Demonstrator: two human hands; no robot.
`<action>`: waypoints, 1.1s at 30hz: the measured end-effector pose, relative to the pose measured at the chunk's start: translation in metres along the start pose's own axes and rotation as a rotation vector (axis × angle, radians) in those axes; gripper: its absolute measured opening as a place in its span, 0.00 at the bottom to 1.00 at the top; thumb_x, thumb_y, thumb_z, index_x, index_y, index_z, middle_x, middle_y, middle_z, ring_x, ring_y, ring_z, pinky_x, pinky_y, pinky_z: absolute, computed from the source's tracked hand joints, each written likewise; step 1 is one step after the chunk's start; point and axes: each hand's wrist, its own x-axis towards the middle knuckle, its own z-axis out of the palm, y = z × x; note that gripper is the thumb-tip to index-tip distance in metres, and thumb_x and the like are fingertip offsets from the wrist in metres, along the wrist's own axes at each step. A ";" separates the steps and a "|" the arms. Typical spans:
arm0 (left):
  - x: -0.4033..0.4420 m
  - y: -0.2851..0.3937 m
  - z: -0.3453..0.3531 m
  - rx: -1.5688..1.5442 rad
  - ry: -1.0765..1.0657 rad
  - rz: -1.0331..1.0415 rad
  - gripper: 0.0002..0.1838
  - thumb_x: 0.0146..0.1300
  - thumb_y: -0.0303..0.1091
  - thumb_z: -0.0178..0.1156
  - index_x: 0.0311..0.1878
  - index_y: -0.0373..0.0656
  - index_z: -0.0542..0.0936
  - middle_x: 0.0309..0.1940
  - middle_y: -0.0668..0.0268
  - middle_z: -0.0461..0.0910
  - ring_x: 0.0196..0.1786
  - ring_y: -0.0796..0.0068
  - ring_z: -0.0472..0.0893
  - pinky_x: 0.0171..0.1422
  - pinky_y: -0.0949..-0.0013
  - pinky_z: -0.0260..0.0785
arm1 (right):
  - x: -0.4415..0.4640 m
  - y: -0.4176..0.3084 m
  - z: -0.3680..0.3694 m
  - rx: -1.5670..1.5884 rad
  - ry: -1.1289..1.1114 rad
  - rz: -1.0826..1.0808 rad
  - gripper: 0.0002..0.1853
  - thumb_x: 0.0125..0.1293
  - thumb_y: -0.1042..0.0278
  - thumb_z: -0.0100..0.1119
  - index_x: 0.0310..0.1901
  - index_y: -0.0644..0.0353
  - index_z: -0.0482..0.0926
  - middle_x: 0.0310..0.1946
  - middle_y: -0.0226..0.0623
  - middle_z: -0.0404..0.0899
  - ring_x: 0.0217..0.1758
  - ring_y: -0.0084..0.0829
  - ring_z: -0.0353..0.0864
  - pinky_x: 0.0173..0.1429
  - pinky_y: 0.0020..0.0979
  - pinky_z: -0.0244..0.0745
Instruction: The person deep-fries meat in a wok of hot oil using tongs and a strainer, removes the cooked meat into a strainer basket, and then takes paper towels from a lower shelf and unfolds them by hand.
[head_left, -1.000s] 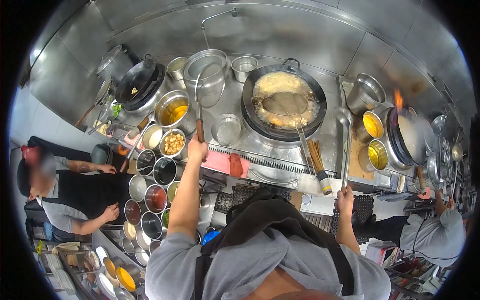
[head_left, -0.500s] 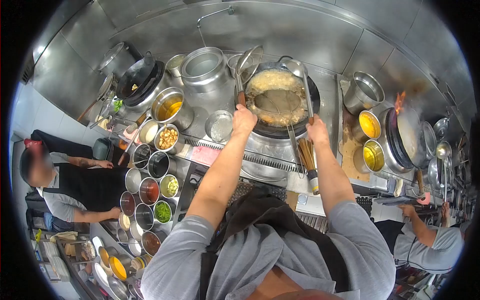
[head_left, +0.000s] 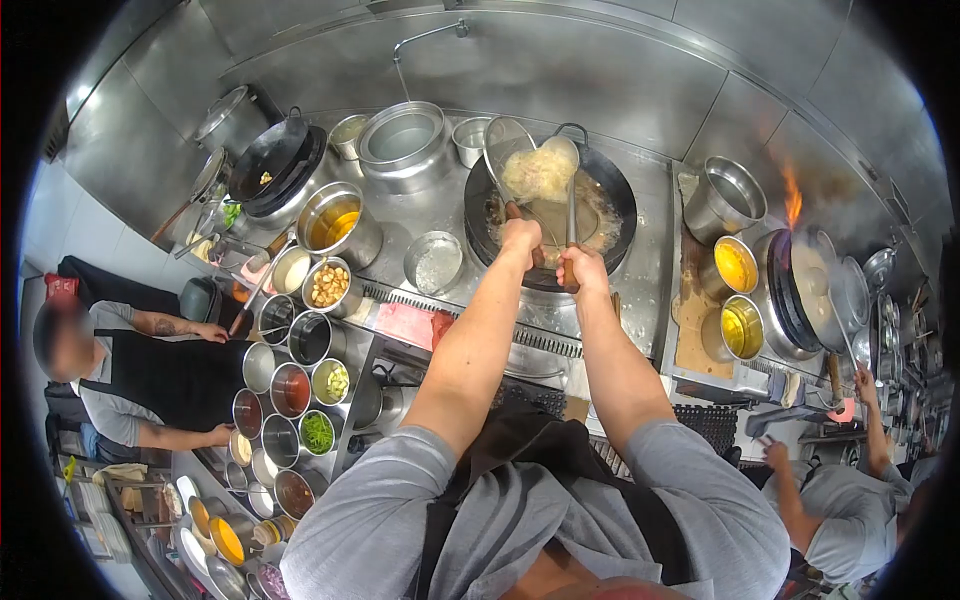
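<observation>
A mesh strainer [head_left: 503, 138] with a wooden handle is in my left hand [head_left: 522, 239], its fingers closed around the handle. My right hand [head_left: 584, 268] grips the wooden end of a long metal ladle [head_left: 571, 205]. Between the strainer and the ladle's bowl sits a pale golden clump of fried food [head_left: 540, 174], at the far side of the black wok [head_left: 622, 205]. Brownish oil with bubbles shows in the wok below. A round wire shape lies in the oil, partly hidden by my hands and the ladle.
Left of the wok stand a small metal pot [head_left: 433, 262] and a large pot [head_left: 403, 135]. Several ingredient tins, including green slices [head_left: 317, 432], fill the left side, near a person [head_left: 150, 375]. At right, a flame [head_left: 793, 197] rises by another wok; another person [head_left: 850, 520] works there.
The strainer and ladle have come together, gathering and lifting the fried food from the oil. My hands moved closer together. At right, the flame grew and the other person shifted.
</observation>
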 end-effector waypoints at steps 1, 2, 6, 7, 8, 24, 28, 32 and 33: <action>-0.020 0.016 -0.009 -0.171 -0.145 -0.083 0.08 0.54 0.22 0.53 0.36 0.26 0.74 0.22 0.51 0.76 0.21 0.60 0.77 0.24 0.59 0.67 | -0.002 -0.003 0.000 0.000 0.004 0.000 0.07 0.56 0.75 0.54 0.36 0.68 0.75 0.22 0.37 0.74 0.15 0.30 0.73 0.17 0.33 0.70; -0.020 0.017 -0.011 -0.170 -0.150 -0.082 0.08 0.54 0.22 0.53 0.36 0.26 0.74 0.22 0.51 0.76 0.21 0.60 0.77 0.24 0.59 0.67 | -0.007 -0.011 0.003 -0.033 -0.017 -0.014 0.07 0.57 0.74 0.55 0.37 0.67 0.75 0.22 0.36 0.75 0.15 0.29 0.73 0.16 0.32 0.70; -0.034 0.021 -0.024 -0.511 -0.377 -0.069 0.02 0.54 0.18 0.51 0.29 0.31 0.74 0.20 0.56 0.72 0.21 0.62 0.74 0.26 0.62 0.69 | -0.026 -0.030 0.008 -0.182 -0.061 -0.058 0.12 0.56 0.74 0.56 0.42 0.68 0.74 0.23 0.35 0.75 0.14 0.27 0.73 0.15 0.30 0.68; -0.036 0.020 -0.026 -0.604 -0.412 -0.084 0.02 0.55 0.18 0.51 0.30 0.31 0.73 0.22 0.56 0.72 0.23 0.62 0.74 0.26 0.63 0.69 | -0.035 -0.039 0.009 -0.188 -0.058 -0.065 0.12 0.56 0.74 0.56 0.42 0.68 0.74 0.23 0.35 0.75 0.14 0.27 0.73 0.15 0.30 0.68; -0.037 0.018 -0.029 -0.696 -0.446 -0.100 0.01 0.55 0.18 0.51 0.30 0.31 0.72 0.23 0.55 0.73 0.24 0.63 0.75 0.27 0.64 0.69 | -0.049 -0.048 0.009 -0.347 -0.060 -0.099 0.17 0.55 0.74 0.55 0.48 0.69 0.73 0.23 0.38 0.75 0.14 0.29 0.73 0.16 0.32 0.69; -0.100 0.029 -0.093 -0.537 -0.525 0.082 0.09 0.57 0.20 0.54 0.42 0.28 0.71 0.28 0.55 0.75 0.24 0.66 0.75 0.27 0.66 0.71 | -0.132 -0.042 -0.017 -1.067 0.172 -0.554 0.32 0.60 0.69 0.56 0.67 0.59 0.62 0.43 0.60 0.79 0.52 0.58 0.77 0.56 0.48 0.71; -0.106 0.017 -0.099 -0.604 -0.430 -0.004 0.02 0.57 0.20 0.53 0.33 0.31 0.71 0.23 0.57 0.73 0.22 0.65 0.75 0.25 0.64 0.70 | -0.113 -0.019 -0.013 -0.676 -0.007 -0.217 0.34 0.60 0.72 0.55 0.70 0.57 0.61 0.19 0.45 0.78 0.20 0.36 0.80 0.26 0.36 0.74; -0.091 -0.018 -0.105 -0.623 -0.627 -0.152 0.04 0.57 0.21 0.53 0.35 0.32 0.71 0.25 0.57 0.74 0.26 0.67 0.75 0.28 0.66 0.71 | -0.121 -0.005 -0.019 -0.662 0.022 -0.212 0.32 0.60 0.73 0.55 0.69 0.58 0.64 0.13 0.35 0.73 0.13 0.26 0.73 0.18 0.31 0.67; -0.087 -0.019 -0.105 -0.680 -0.653 -0.200 0.07 0.57 0.21 0.53 0.39 0.30 0.70 0.27 0.56 0.75 0.26 0.68 0.75 0.28 0.67 0.70 | -0.130 -0.013 -0.018 -0.727 0.030 -0.202 0.33 0.60 0.73 0.55 0.69 0.58 0.64 0.17 0.39 0.76 0.14 0.27 0.73 0.20 0.33 0.69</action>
